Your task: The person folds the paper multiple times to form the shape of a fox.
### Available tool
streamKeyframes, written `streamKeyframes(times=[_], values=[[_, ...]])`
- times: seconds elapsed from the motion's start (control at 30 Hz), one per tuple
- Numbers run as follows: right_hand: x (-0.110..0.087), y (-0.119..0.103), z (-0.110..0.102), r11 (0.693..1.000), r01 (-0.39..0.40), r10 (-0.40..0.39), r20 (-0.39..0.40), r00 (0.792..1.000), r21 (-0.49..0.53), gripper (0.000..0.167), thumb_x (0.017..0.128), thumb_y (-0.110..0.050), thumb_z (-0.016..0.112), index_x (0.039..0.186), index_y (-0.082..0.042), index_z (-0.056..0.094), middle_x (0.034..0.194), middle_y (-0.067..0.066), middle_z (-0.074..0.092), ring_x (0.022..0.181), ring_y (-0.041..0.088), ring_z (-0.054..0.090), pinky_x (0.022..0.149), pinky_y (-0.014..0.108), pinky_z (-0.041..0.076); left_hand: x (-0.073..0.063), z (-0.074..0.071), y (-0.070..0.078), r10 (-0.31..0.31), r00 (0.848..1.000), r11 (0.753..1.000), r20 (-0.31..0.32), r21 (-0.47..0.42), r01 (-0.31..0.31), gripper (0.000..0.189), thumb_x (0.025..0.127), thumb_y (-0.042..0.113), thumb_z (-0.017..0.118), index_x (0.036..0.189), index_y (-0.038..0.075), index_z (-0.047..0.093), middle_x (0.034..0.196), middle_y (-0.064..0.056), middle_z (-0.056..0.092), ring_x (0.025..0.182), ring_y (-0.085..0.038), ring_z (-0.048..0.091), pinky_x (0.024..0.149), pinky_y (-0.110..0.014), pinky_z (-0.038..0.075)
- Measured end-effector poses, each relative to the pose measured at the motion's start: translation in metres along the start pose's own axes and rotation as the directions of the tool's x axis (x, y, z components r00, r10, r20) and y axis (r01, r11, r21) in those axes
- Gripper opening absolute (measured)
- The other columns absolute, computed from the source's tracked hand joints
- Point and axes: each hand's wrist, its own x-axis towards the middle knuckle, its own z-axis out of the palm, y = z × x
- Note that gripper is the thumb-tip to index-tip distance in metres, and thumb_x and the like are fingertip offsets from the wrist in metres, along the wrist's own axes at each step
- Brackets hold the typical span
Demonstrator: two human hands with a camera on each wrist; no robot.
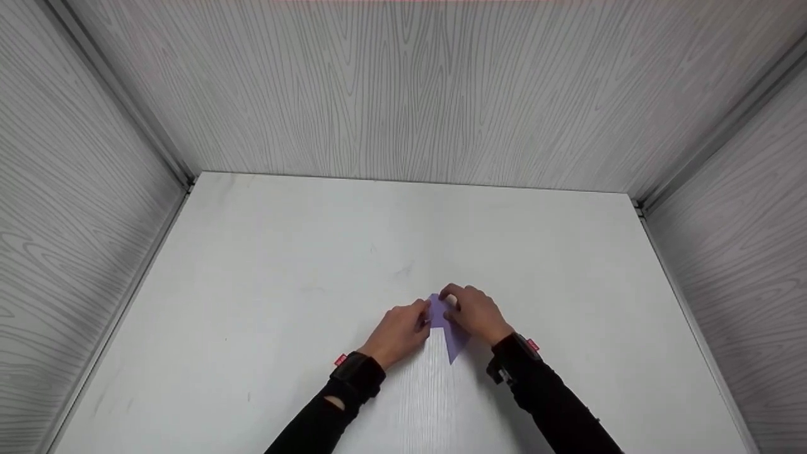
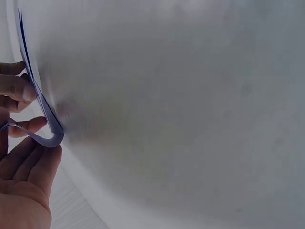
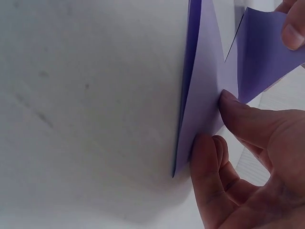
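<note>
A folded sheet of purple paper (image 1: 459,340) is held between both hands, low over the white table. My left hand (image 1: 398,332) pinches its left flap, which curves away in the left wrist view (image 2: 53,139). On the other side my right hand (image 1: 477,312) grips the paper near its top fold, thumb on the face and fingers behind. The right wrist view shows layered purple paper (image 3: 206,95) with a pointed end and a V-shaped gap between two flaps. Fingers of the left hand (image 3: 294,33) hold the flap at that view's upper right.
The white tabletop (image 1: 302,252) spreads around the hands, with faint smudges on it. Grey wood-grain panels stand at the back (image 1: 403,94), left (image 1: 63,208) and right (image 1: 744,239). Both wrists wear black bands with red tags.
</note>
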Motion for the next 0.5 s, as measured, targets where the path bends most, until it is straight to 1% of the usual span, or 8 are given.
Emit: streamKeyframes(times=[0.13, 0.27, 0.37, 0.5], values=[[0.0008, -0.0008, -0.0004, 1.0, -0.005, 0.005, 0.001, 1.0, 0.0, 0.028, 0.093, -0.007, 0.076, 0.12, -0.01, 0.07, 0.084, 0.008, 0.06, 0.075, 0.021, 0.054, 0.065, 0.039, 0.046, -0.0001, 0.0022, 0.0008, 0.02, 1.0, 1.0, 0.01, 0.012, -0.02, 0.012, 0.096, 0.005, 0.069, 0.104, 0.007, 0.06, 0.084, 0.001, 0.062, 0.074, -0.009, 0.051, 0.067, -0.024, 0.045], [0.0009, -0.0013, -0.001, 1.0, -0.005, 0.005, -0.001, 1.0, 0.007, 0.027, 0.093, -0.007, 0.076, 0.119, -0.009, 0.07, 0.083, 0.007, 0.059, 0.074, 0.021, 0.054, 0.064, 0.038, 0.045, -0.0011, 0.0034, 0.002, 0.033, 0.999, 0.999, 0.03, 0.039, -0.034, 0.013, 0.095, 0.004, 0.069, 0.104, 0.007, 0.06, 0.083, 0.002, 0.06, 0.073, -0.008, 0.049, 0.066, -0.023, 0.043], [0.0009, -0.0019, -0.0017, 1.0, -0.015, 0.015, 0.003, 1.0, 0.009, 0.027, 0.093, -0.007, 0.076, 0.119, -0.009, 0.07, 0.082, 0.006, 0.059, 0.074, 0.02, 0.053, 0.064, 0.037, 0.045, -0.0018, 0.004, 0.0037, 0.023, 0.999, 0.999, 0.044, 0.046, -0.025, 0.014, 0.096, 0.005, 0.069, 0.106, 0.007, 0.06, 0.084, 0.003, 0.06, 0.073, -0.008, 0.05, 0.066, -0.022, 0.043], [0.0014, -0.002, -0.0016, 1.0, -0.021, 0.02, 0.006, 1.0, 0.007, 0.027, 0.093, -0.007, 0.076, 0.119, -0.01, 0.07, 0.081, 0.006, 0.058, 0.074, 0.02, 0.053, 0.064, 0.037, 0.045, -0.0022, 0.0049, 0.0062, 0.015, 0.998, 0.999, 0.056, 0.039, -0.017, 0.014, 0.095, 0.006, 0.07, 0.104, 0.008, 0.06, 0.083, 0.002, 0.061, 0.072, -0.008, 0.05, 0.065, -0.022, 0.043]])
